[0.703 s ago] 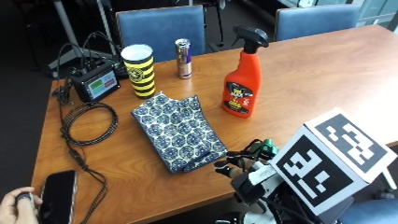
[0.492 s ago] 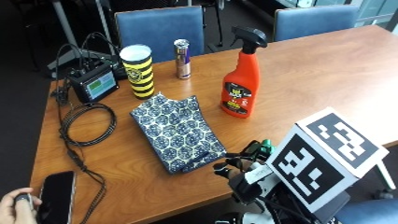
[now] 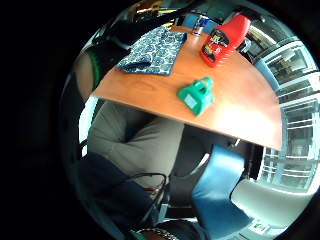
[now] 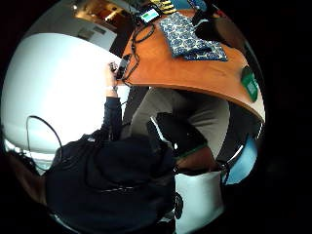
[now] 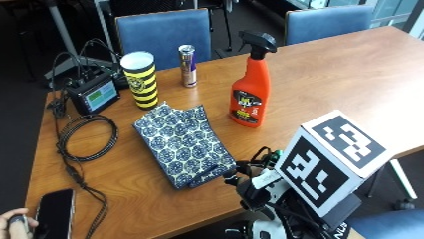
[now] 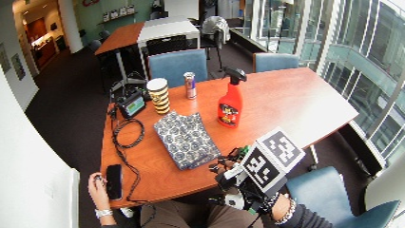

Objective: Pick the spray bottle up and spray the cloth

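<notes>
Spray bottle (image 5: 251, 87) stands upright on the tabletop (image 5: 344, 69) beside the patterned cloth (image 5: 183, 144), untouched. My gloved right hand (image 5: 265, 199) hovers near the table's edge, fingers hidden, grip unclear. Next I'd reach forward for its neck.

No wording can be read anywhere. The spray bottle (image 5: 250, 88) carries a black and yellow label, its print too small to make out. The can (image 5: 188, 65) has blue and silver panels with no legible brand. The cup (image 5: 140, 79) shows yellow and black stripes and a round emblem, unreadable. The screen (image 5: 100, 94) glows green, its contents unclear
</notes>
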